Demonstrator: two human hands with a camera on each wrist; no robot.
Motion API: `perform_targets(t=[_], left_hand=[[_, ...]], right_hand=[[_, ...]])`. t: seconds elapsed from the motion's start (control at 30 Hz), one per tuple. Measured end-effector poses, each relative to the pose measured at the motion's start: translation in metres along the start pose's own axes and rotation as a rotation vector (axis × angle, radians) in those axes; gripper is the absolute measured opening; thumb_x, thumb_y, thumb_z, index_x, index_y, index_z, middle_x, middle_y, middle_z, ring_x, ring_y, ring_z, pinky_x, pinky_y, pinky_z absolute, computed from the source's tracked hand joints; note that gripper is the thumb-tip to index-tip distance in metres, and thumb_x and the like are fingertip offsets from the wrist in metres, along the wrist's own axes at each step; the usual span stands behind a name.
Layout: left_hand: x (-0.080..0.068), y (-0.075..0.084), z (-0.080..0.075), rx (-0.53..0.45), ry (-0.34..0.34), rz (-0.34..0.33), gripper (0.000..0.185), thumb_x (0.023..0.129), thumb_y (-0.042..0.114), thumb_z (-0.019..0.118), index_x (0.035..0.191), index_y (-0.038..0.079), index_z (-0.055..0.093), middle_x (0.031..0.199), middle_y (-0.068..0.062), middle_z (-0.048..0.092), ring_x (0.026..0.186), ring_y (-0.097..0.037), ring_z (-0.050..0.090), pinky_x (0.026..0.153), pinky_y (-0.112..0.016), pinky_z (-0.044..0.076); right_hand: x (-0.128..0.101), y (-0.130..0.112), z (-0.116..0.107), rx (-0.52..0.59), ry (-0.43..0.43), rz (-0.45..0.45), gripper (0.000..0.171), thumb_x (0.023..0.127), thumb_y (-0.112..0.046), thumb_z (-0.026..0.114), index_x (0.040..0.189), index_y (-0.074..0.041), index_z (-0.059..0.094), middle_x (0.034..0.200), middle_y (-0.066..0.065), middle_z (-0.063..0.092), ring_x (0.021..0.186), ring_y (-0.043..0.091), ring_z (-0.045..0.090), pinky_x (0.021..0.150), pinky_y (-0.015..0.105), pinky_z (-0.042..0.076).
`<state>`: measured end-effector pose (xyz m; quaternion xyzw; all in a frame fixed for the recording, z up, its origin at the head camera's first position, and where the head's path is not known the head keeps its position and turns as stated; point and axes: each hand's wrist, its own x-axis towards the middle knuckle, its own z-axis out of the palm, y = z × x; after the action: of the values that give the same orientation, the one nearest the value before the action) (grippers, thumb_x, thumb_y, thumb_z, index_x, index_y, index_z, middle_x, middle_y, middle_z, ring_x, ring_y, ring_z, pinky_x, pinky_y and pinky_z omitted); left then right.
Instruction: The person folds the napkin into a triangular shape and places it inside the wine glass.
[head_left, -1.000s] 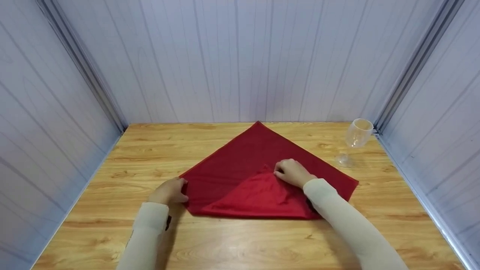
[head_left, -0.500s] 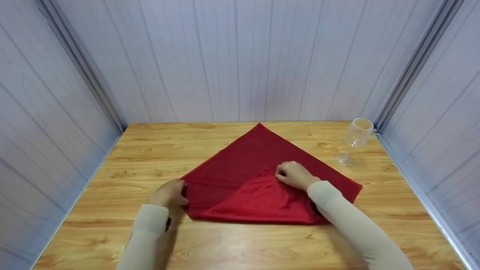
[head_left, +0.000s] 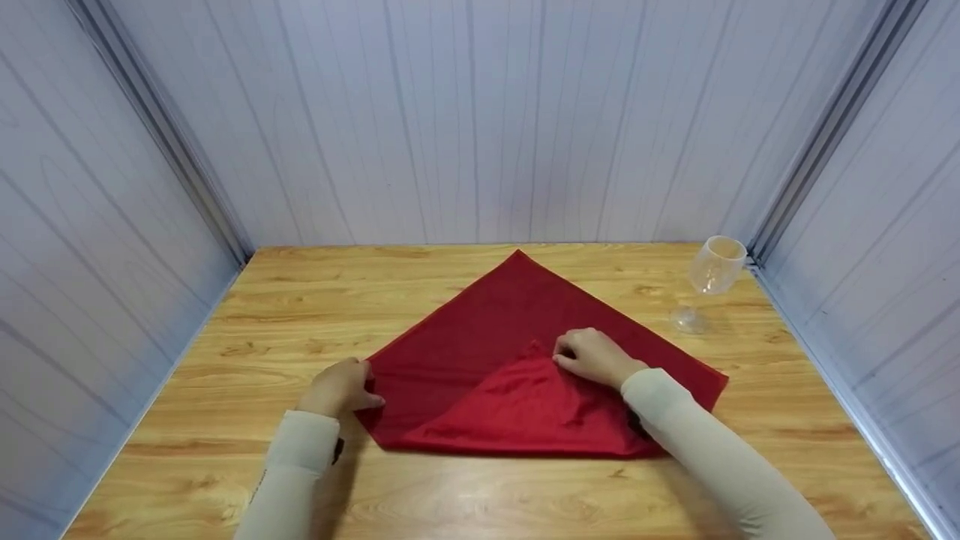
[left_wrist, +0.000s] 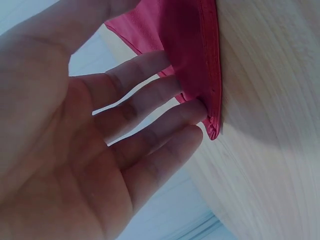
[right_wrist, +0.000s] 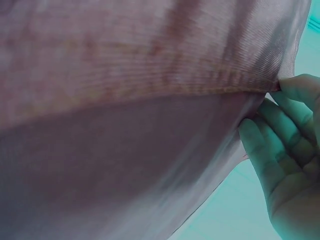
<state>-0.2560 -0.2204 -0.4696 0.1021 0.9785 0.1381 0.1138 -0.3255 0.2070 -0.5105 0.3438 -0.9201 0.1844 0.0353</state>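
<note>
A red cloth napkin [head_left: 465, 330] with a stitched hem lies on the wooden table, its near part turned up into a brighter folded flap [head_left: 510, 409]. At its left side is my left hand [head_left: 337, 386], thumb over the cloth and fingers at the edge. The left wrist view has these fingers [left_wrist: 150, 125] spread beside the hemmed corner [left_wrist: 212, 112]. My right hand [head_left: 596, 354] pinches the flap near its tip. In the right wrist view, thumb and forefinger of the right hand [right_wrist: 290, 145] hold the hem, and the raised cloth [right_wrist: 125, 150] fills most of the picture.
A clear stemmed wine glass [head_left: 718, 266] stands at the table's back right, beyond the napkin's right corner. Pale panelled walls [head_left: 480, 120] close off the back and both sides of the wooden table [head_left: 285, 307].
The napkin has slid a little toward me, its near edge and far corner both lower in the head view. My right hand has come nearer and slightly right; my left hand has barely shifted.
</note>
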Motion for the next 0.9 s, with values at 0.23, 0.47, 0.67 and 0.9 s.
perform_targets(t=[0.23, 0.47, 0.67, 0.9], left_hand=[[0.002, 0.000, -0.001, -0.006, -0.006, -0.008, 0.030, 0.084, 0.024, 0.082, 0.085, 0.004, 0.059, 0.088, -0.006, 0.055, 0.079, -0.021, 0.052, 0.075, -0.043, 0.048], [0.004, 0.000, -0.001, 0.002, -0.003, -0.009, 0.027, 0.088, 0.023, 0.078, 0.080, 0.006, 0.059, 0.084, -0.006, 0.054, 0.075, -0.020, 0.050, 0.071, -0.040, 0.046], [0.005, 0.000, -0.002, 0.017, -0.005, 0.002, 0.024, 0.090, 0.023, 0.075, 0.083, 0.005, 0.061, 0.083, -0.005, 0.056, 0.074, -0.020, 0.050, 0.070, -0.041, 0.047], [0.007, 0.001, 0.000, 0.032, 0.005, -0.005, 0.023, 0.089, 0.023, 0.076, 0.085, 0.003, 0.063, 0.081, -0.006, 0.061, 0.073, -0.020, 0.055, 0.072, -0.043, 0.051]], right_hand=[[0.009, 0.000, -0.011, 0.074, -0.098, 0.094, 0.010, 0.097, -0.017, 0.067, 0.092, -0.013, 0.076, 0.084, -0.004, 0.069, 0.075, 0.012, 0.060, 0.070, 0.034, 0.050], [0.022, 0.007, -0.012, 0.134, -0.076, 0.176, 0.012, 0.097, -0.018, 0.067, 0.094, -0.012, 0.077, 0.087, -0.005, 0.071, 0.080, 0.012, 0.062, 0.076, 0.035, 0.050], [0.032, 0.010, -0.006, 0.134, 0.033, 0.229, 0.012, 0.096, -0.018, 0.068, 0.095, -0.011, 0.077, 0.090, -0.001, 0.072, 0.088, 0.018, 0.065, 0.082, 0.040, 0.052], [0.043, 0.009, -0.003, 0.124, 0.185, 0.292, 0.014, 0.098, -0.017, 0.066, 0.096, -0.009, 0.076, 0.093, 0.004, 0.072, 0.087, 0.021, 0.066, 0.080, 0.041, 0.052]])
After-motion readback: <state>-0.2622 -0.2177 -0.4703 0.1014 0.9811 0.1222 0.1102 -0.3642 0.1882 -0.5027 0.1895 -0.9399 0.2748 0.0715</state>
